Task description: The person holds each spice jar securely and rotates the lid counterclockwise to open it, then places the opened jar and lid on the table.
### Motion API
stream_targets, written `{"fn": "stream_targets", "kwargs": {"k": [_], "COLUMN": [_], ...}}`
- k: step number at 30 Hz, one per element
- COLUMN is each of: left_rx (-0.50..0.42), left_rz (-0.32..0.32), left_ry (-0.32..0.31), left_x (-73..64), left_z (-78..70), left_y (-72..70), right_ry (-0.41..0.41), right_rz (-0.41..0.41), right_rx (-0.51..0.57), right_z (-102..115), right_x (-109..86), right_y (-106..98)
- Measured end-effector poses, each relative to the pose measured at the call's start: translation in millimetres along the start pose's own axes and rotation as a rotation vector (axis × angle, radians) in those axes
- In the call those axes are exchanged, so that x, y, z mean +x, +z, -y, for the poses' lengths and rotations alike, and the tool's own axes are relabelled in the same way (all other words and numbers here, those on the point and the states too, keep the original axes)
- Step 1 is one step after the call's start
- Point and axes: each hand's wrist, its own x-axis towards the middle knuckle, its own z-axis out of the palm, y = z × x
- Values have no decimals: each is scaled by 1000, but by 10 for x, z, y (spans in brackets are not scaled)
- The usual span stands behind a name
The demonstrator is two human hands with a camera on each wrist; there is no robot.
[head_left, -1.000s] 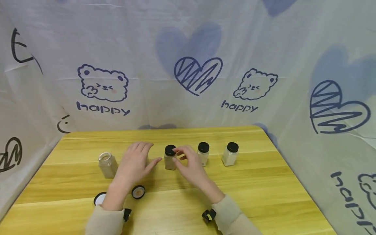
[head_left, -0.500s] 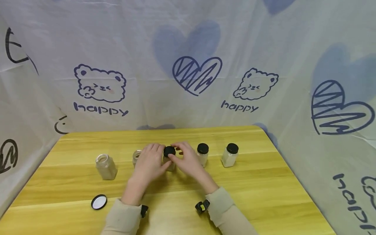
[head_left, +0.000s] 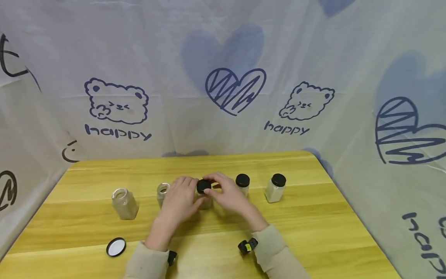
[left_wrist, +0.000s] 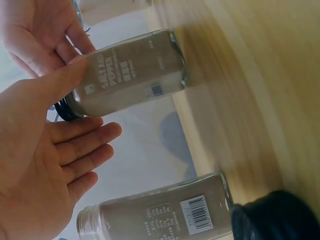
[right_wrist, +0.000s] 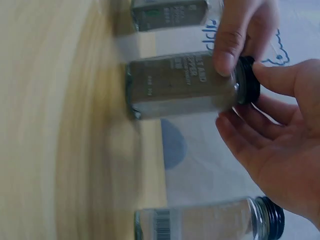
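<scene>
A clear spice jar (right_wrist: 175, 82) of brownish powder, printed with "pepper", stands upright at the middle of the table in the head view. My left hand (head_left: 181, 199) holds its upper body, the thumb on the near side and the fingers behind. The jar's black lid (head_left: 203, 186) is on its neck, and my right hand (head_left: 228, 193) pinches that lid between thumb and fingers. Left of the hands stand two uncapped jars, one nearer (head_left: 162, 192) and partly hidden by my left hand, the other (head_left: 124, 204) farther off.
Right of the hands stand a capped jar (head_left: 242, 181), partly covered by my right hand, and another capped jar (head_left: 278, 188) with pale contents. A loose black-rimmed lid (head_left: 116, 247) lies white side up at the front left. A printed cloth (head_left: 174, 77) hangs behind the table.
My left hand has moved right from beside the uncapped jar onto the capped one and taken hold of it. My right hand's fingers have closed around the lid. The view has shifted slightly.
</scene>
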Motion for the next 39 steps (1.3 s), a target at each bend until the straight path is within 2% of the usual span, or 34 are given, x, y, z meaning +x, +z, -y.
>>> {"fn": "stream_targets", "kwargs": {"k": [5, 12, 20, 26, 39], "left_rx": [-5, 9, -2, -6, -15], "left_rz": [30, 69, 35, 2, 13], "left_ry": [2, 14, 54, 73, 65], "left_x": [-7, -16, -17, -26, -18], "left_z": [-3, 15, 42, 50, 50], "left_y": [26, 23, 53, 62, 78], "right_ry": [-21, -8, -4, -30, -53], "right_rz": [45, -17, -96, -102, -81], "right_rx": [33, 4, -85, -127, -151], "right_z": [22, 32, 67, 60, 39], "right_x": [-33, -31, -22, -17, -19], "right_y": [-84, -53, 15, 22, 10]}}
